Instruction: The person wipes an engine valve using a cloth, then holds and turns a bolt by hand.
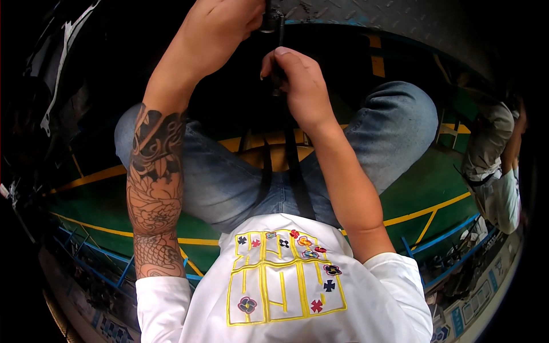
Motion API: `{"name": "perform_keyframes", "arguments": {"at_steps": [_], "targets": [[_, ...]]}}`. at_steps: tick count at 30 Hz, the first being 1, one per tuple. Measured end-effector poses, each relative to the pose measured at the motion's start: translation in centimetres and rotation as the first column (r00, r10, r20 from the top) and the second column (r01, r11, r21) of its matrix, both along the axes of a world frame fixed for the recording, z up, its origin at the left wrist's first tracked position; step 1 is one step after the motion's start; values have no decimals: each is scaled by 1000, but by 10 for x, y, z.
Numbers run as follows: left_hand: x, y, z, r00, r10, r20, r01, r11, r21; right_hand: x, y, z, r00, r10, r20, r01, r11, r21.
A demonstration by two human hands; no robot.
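Observation:
My left hand (220, 26) is at the top edge of the head view, its fingers curled closed around a dark part that is mostly hidden. Just below and to the right, my right hand (306, 86) pinches a thin black rod-like piece (281, 37) between thumb and fingers. This piece runs up toward the dark part beside my left hand. Its exact kind cannot be made out against the dark background. Above both hands sits a grey metal tread plate (366, 14) with a raised pattern.
My jeans-clad knees (400, 111) spread to either side below the hands. Between my thighs are a yellowish seat (277, 157) and dark straps (297, 188). Yellow lines mark the green floor (412, 183). Another person (494, 154) is at the right, with blue rails (446, 234) nearby.

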State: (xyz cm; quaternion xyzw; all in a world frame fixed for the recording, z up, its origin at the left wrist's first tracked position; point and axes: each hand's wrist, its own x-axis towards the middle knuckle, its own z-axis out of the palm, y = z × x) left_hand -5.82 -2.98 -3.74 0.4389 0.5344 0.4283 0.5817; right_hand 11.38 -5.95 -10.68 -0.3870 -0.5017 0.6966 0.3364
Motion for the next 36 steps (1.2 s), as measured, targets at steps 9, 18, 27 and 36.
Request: {"name": "perform_keyframes", "arguments": {"at_steps": [9,18,27,36], "targets": [[2,1,-3,987,-12,-157,35,988,148,-3,-5,-4,990,-92,109,76,987,140],[1,2,0,977,-33,-212,69,984,165,-1,-2,1,989,-92,112,66,974,217],[-3,4,-5,981,-50,-190,81,985,155,-3,-1,0,996,-53,65,42,986,158],[3,1,6,983,-52,-178,88,976,200,-5,-2,0,994,-61,92,45,985,166]]}}
